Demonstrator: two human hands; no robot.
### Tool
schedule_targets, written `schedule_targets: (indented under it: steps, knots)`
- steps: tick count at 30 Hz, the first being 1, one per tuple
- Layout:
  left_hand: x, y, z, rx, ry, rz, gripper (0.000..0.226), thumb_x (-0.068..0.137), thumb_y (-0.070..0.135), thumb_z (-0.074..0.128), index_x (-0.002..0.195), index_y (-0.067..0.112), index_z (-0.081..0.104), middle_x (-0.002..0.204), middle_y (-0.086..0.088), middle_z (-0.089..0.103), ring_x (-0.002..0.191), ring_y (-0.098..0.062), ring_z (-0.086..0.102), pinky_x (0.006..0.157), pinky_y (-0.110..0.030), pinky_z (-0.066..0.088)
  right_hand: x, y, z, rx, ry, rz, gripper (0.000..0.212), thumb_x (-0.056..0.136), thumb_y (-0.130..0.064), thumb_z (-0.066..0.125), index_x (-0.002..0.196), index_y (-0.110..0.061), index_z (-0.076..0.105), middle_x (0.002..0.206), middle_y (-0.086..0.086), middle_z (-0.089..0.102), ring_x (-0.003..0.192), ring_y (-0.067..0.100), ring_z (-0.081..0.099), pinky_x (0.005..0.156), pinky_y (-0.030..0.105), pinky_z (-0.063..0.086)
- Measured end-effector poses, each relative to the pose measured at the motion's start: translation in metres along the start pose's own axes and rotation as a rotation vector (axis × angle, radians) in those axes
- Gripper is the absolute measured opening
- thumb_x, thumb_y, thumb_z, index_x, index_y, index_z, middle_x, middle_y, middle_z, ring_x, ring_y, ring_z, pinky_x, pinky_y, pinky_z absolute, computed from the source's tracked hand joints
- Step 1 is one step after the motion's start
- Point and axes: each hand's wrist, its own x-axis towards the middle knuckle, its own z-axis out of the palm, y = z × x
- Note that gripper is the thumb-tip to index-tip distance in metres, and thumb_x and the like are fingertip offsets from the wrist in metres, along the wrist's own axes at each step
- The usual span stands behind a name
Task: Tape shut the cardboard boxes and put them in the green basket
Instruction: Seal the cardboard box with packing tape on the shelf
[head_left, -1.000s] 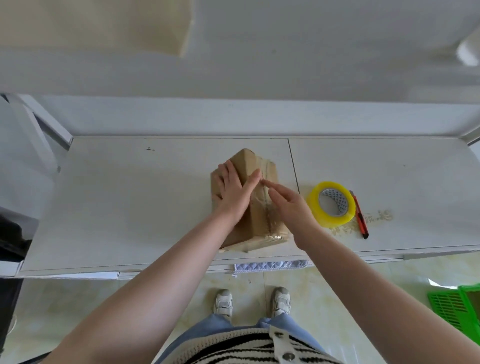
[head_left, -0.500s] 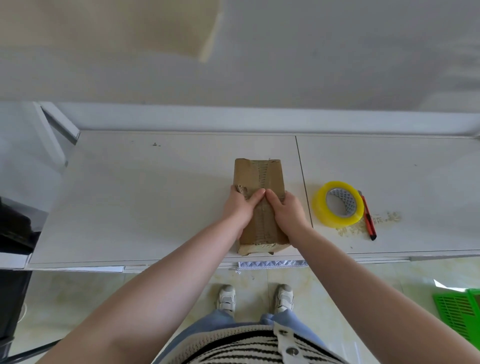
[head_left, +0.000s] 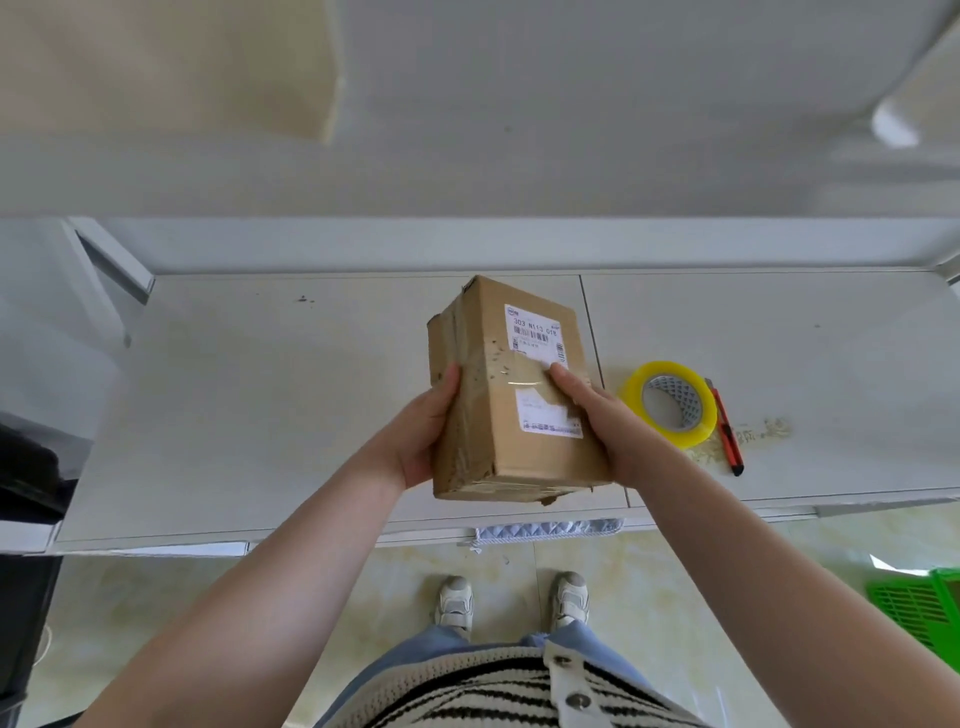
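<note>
I hold the cardboard box (head_left: 524, 395) at frame centre, above the table (head_left: 260, 415): left hand (head_left: 423, 434) and right hand (head_left: 602, 415) each clasp one side, thumbs on top, prob. for a level carry. Green basket (head_left: 919, 608) sits lower right on the floor. Tape roll (head_left: 670, 402) & cutter (head_left: 724, 426) lie right of centre, within reach

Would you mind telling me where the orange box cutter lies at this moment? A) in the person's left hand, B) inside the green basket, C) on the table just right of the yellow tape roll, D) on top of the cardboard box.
C: the orange box cutter lies flat on the table, right beside the yellow tape roll, while both hands hold the cardboard box.
</note>
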Motion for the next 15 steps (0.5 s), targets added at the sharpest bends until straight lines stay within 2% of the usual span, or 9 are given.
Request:
schedule_targets:
  steps: [2,5,7,8,9,11,13,15]
  knots:
    - [-0.001,0.004,0.003,0.042,0.072,0.040,0.068,0.092,0.061,0.041,0.141,0.014,0.050,0.135,-0.013,0.060,0.124,-0.032,0.057,0.101,-0.047,0.050,-0.003,-0.003,0.003,0.075,-0.048,0.000,0.066,0.065,-0.054,0.079,0.118,-0.019,0.065,0.104,0.006,0.075,0.084,0.021,0.074,0.066,0.033,0.058]
    - [-0.003,0.019,0.011,0.186,0.318,0.189,0.057,0.098,0.052,0.045,0.143,0.017,0.047,0.135,-0.003,0.060,0.119,-0.020,0.059,0.097,-0.038,0.048,-0.004,-0.004,0.008,0.125,0.031,-0.144,0.062,0.071,-0.044,0.078,0.123,-0.017,0.061,0.104,0.007,0.075,0.088,0.024,0.073,0.066,0.035,0.059]
    - [-0.009,0.027,0.023,0.240,0.282,0.180,0.071,0.087,0.069,0.042,0.144,0.028,0.045,0.144,0.008,0.051,0.133,-0.011,0.046,0.111,-0.040,0.036,-0.006,-0.003,0.013,0.112,0.107,-0.222,0.054,0.078,-0.038,0.077,0.124,-0.018,0.058,0.103,0.006,0.075,0.089,0.025,0.073,0.067,0.038,0.060]
    - [-0.012,0.029,0.033,0.271,0.207,0.147,0.076,0.081,0.075,0.044,0.143,0.031,0.046,0.142,0.008,0.053,0.132,-0.012,0.049,0.111,-0.042,0.038,-0.007,-0.002,0.015,0.101,0.140,-0.253,0.049,0.081,-0.035,0.076,0.124,-0.019,0.058,0.101,0.005,0.075,0.089,0.024,0.074,0.068,0.038,0.060]
    - [-0.014,0.028,0.044,0.325,0.181,0.130,0.073,0.079,0.074,0.049,0.137,0.032,0.051,0.133,0.004,0.062,0.122,-0.015,0.059,0.103,-0.043,0.047,-0.009,0.000,0.018,0.098,0.166,-0.279,0.045,0.083,-0.033,0.075,0.123,-0.019,0.058,0.101,0.004,0.075,0.088,0.023,0.074,0.069,0.037,0.060]
    - [-0.013,0.023,0.062,0.468,0.298,0.214,0.051,0.086,0.058,0.060,0.124,0.025,0.059,0.112,0.000,0.072,0.102,-0.019,0.069,0.082,-0.035,0.056,-0.016,0.006,0.022,0.106,0.216,-0.338,0.040,0.084,-0.030,0.075,0.119,-0.021,0.059,0.100,0.002,0.076,0.088,0.021,0.073,0.072,0.036,0.061]
    - [-0.008,0.018,0.075,0.572,0.435,0.317,0.037,0.092,0.044,0.061,0.118,0.017,0.061,0.107,0.001,0.071,0.097,-0.017,0.068,0.074,-0.026,0.052,-0.026,0.013,0.018,0.116,0.279,-0.385,0.035,0.084,-0.029,0.075,0.116,-0.025,0.060,0.099,-0.001,0.075,0.089,0.018,0.073,0.073,0.034,0.061]
    - [-0.003,0.011,0.090,0.620,0.417,0.321,0.034,0.093,0.041,0.061,0.116,0.016,0.062,0.106,0.002,0.070,0.096,-0.015,0.066,0.074,-0.025,0.051,-0.040,0.018,0.007,0.159,0.328,-0.401,0.036,0.084,-0.029,0.075,0.117,-0.026,0.060,0.100,-0.001,0.075,0.089,0.017,0.073,0.072,0.032,0.061]
